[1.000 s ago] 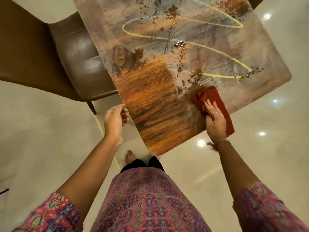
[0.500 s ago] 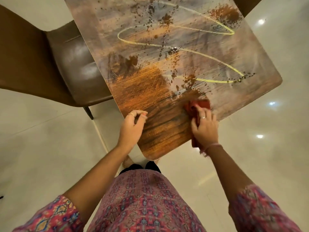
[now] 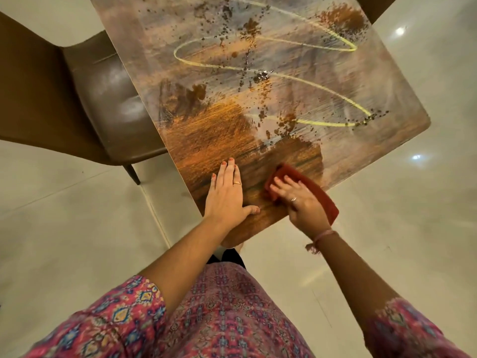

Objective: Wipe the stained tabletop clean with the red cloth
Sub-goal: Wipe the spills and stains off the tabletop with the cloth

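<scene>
Bracing at the near corner of the desk [image 3: 402, 130], my left hand [image 3: 227, 195] lies flat with straight fingers, palm down on the wood just inside the left edge, thumb stretched toward the corner; I judge it is there to steady me while the other hand scrubs. Right beside it, close but not touching, my right hand [image 3: 302, 200] presses down on the red cloth [image 3: 317, 189], fingers bent over its front fold, and the cloth's tail runs out toward the near right edge and seems to hang slightly past it. The wood round my hands looks dark and mostly clean, so this corner seems done. Ahead, toward the middle, brown smears [image 3: 191, 96] and scattered specks sit in a hazy film, and a looping yellow line [image 3: 271, 58] snakes across to the right and far edges, with a rusty patch [image 3: 340, 18] near the far right corner. Plenty left to wipe, I reckon. Open surface lies straight ahead for pushing the cloth. A brown chair [image 3: 103, 104] is tucked against the left edge; pale floor [image 3: 387, 228] lies off the right edge.
</scene>
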The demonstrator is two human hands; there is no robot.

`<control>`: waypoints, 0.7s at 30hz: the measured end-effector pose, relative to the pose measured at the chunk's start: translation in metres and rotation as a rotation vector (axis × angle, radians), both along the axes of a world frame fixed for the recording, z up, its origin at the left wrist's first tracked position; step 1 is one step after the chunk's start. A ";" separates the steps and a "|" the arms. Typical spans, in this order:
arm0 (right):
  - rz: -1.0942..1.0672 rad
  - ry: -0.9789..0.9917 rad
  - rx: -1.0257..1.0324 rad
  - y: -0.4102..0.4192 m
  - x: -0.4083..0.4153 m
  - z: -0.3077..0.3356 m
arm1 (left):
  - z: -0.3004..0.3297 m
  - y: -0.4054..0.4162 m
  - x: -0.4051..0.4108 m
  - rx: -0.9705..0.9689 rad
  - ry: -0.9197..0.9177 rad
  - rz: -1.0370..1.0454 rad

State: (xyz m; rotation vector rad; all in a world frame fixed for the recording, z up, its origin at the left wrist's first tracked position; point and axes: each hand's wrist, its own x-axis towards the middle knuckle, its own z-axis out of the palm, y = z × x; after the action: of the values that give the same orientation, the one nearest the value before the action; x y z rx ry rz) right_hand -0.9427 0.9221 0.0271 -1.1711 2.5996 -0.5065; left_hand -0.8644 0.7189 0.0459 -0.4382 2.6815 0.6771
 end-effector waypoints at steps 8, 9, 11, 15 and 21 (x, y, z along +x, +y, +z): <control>-0.646 -0.018 -0.106 -0.086 -0.066 0.005 | -0.001 -0.001 0.001 -0.041 0.012 -0.002; -0.484 -0.028 -0.109 -0.098 -0.048 0.003 | -0.001 -0.002 0.001 -0.047 0.014 -0.008; -0.151 -0.044 -0.090 -0.099 -0.014 0.002 | -0.001 -0.003 0.001 -0.053 0.021 -0.012; -0.017 -0.032 -0.047 -0.064 -0.058 0.011 | -0.004 -0.003 0.002 -0.057 0.027 -0.032; -0.606 -0.022 -0.083 -0.122 -0.079 0.005 | -0.007 -0.005 0.003 -0.057 0.051 -0.008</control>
State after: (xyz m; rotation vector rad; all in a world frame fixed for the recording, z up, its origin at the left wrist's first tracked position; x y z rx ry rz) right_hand -1.0220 0.7996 0.0316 -0.3641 2.9115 -0.7363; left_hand -0.8611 0.7136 0.0393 -0.4303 2.7550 0.6189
